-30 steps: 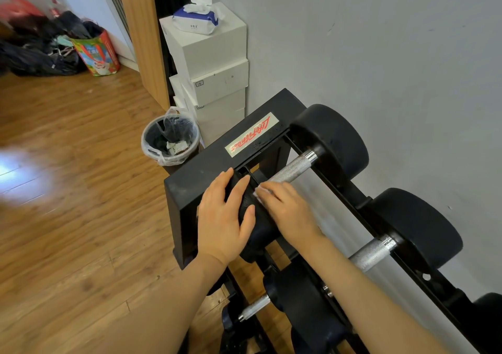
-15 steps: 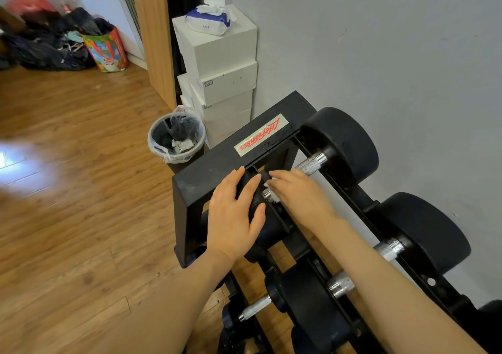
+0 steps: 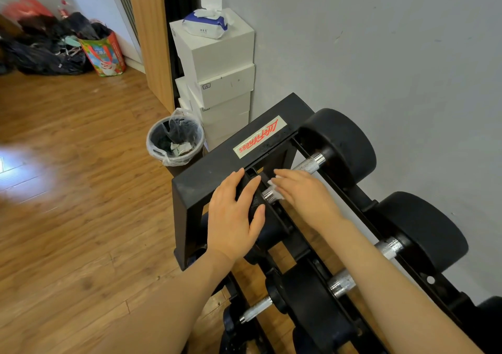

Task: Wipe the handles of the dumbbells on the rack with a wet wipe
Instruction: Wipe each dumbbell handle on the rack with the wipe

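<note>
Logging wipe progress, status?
Left hand flat on dumbbell head. Right hand presses wipe on handle. Nothing blocking.

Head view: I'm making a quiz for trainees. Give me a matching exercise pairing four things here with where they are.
Things:
1. wipe pack
2. bin
3. wipe
4. left hand

Places:
A. on the floor beside the rack
B. under the right hand, on a dumbbell handle
C. on top of the stacked white boxes
D. resting on a dumbbell's black head

Pairs: 1-C, 2-A, 3-B, 4-D
</note>
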